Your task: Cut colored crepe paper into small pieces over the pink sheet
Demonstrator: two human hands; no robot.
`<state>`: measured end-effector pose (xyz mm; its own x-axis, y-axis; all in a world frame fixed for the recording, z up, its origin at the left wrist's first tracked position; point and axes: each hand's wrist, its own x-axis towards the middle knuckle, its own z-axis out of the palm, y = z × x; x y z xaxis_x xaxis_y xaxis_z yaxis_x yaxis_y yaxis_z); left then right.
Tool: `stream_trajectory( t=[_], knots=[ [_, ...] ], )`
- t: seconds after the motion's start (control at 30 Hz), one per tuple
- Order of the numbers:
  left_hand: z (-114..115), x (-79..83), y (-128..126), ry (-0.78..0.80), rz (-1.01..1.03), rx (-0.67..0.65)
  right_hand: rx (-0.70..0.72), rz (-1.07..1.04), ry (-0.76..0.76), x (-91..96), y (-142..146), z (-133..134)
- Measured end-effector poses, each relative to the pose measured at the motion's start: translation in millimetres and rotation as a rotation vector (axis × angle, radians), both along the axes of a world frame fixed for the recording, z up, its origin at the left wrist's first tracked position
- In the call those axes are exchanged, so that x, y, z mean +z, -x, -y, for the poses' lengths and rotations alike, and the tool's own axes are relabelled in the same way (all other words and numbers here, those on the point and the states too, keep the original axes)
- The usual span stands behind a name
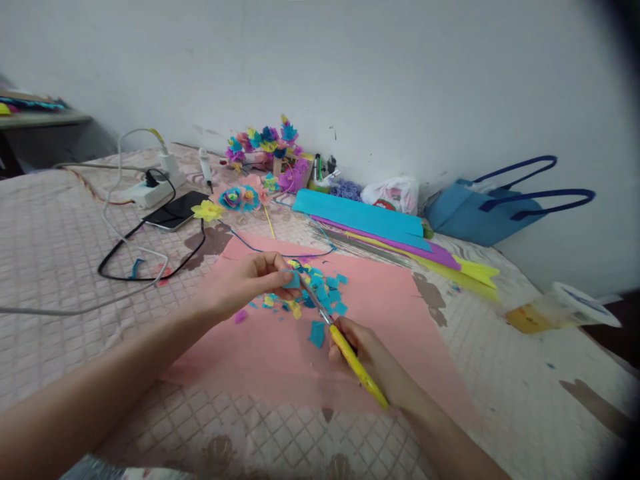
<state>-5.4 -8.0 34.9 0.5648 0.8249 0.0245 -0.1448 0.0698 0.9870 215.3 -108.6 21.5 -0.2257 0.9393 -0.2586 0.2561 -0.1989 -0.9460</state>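
Note:
Between the fingertips of my left hand (265,275) is a small piece of blue paper (293,280). My right hand (363,347) is closed around scissors (357,365) with yellow handles. Their blade tips point up and left, close to the blue piece; I cannot tell whether they touch it. Beneath both hands lies a large pink paper sheet (390,320). Small blue and yellow scraps (333,293) are heaped on it near the blades. A larger blue square (317,333) rests on the sheet beside my right hand.
Behind the sheet lie a blue paper roll (360,217) and colourful paper flowers (265,140). A phone (175,211), a power strip (155,190) and looping cables occupy the left. On the right are a blue bag (480,210) and a tilted plastic cup (555,310) holding yellow liquid.

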Motion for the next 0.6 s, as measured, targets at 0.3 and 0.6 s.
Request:
stream_trajectory(
  t=[0.3, 0.6],
  knots=[
    [-5.6, 0.2, 5.5, 0.002, -0.001, -0.077, 0.024, -0.013, 0.014, -2.2, -1.7, 0.8],
    [-7.1, 7.3, 8.6, -0.027, -0.064, -0.133, 0.097, 0.023, 0.010, 2.5, -4.6, 1.8]
  ],
)
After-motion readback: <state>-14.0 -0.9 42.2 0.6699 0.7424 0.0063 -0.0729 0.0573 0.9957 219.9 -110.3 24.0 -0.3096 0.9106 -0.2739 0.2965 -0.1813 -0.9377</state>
